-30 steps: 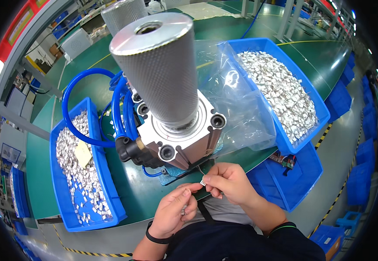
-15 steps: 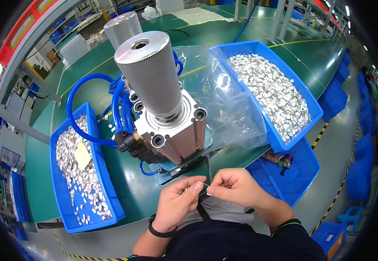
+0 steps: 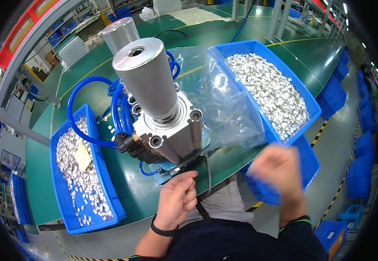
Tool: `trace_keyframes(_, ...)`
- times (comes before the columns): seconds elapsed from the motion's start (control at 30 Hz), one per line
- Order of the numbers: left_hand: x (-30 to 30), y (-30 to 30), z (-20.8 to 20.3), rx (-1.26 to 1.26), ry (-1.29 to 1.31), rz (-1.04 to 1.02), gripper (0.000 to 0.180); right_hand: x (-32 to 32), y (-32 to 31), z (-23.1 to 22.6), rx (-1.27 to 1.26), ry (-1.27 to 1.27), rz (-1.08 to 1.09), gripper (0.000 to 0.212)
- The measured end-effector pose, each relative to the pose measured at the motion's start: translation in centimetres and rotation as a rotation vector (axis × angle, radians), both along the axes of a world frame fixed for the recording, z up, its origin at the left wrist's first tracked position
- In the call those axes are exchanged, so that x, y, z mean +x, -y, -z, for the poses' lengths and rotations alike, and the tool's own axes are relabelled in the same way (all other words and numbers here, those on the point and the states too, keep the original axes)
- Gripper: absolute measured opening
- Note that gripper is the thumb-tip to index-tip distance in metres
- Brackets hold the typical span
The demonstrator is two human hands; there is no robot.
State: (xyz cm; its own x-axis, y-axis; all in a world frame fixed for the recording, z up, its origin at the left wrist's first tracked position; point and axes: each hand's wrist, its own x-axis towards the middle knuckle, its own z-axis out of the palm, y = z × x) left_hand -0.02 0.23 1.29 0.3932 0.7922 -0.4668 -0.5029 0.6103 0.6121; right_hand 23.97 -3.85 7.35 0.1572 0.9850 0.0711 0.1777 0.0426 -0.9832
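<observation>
My left hand (image 3: pixel 179 198) stays close to the table's front edge, in front of the machine. Its fingers are curled, thumb against the forefinger; whatever it may hold is too small to make out. Off to the right, my right hand (image 3: pixel 280 167) is blurred by motion over the lower blue bin (image 3: pixel 302 176). Its fingers look pinched together, with a pale streak at the tips like a small white part (image 3: pixel 250 169). Just beyond it stands a blue tray (image 3: pixel 314 114) heaped with small white parts with thin leads (image 3: pixel 269 91).
A metal press-like machine (image 3: pixel 147 80) with a knurled cylinder and blue air hoses (image 3: pixel 74 98) stands centrally. On the left is another blue tray (image 3: pixel 115 204) of white parts, with a yellow paper slip (image 3: pixel 83 157) on top. A clear plastic bag (image 3: pixel 232 117) lies beside the machine.
My hands were together at the table's front edge, holding a thin lead between them. My right hand has since moved away to the right; my left has stayed almost in place.
</observation>
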Motion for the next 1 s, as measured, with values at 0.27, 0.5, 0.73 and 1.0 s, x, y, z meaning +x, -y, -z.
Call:
trace_keyframes(0.27,0.3,0.5,-0.3,0.043,0.164,0.191,0.033,-5.0,-0.2,2.7,-0.045,0.213,-0.227,0.025)
trace_keyframes(0.5,0.2,0.6,0.5,0.013,0.222,0.189,0.034,-7.5,-1.5,5.8,0.104,0.213,-0.25,0.017)
trace_keyframes(0.73,0.3,0.4,0.7,0.019,0.186,0.117,0.032,-7.7,-2.4,6.7,-0.089,-0.01,-0.198,0.015)
trace_keyframes(1.0,-1.6,0.6,2.4,-0.222,0.46,0.056,0.039,-7.5,-4.7,6.4,-0.37,-0.252,-0.146,0.019)
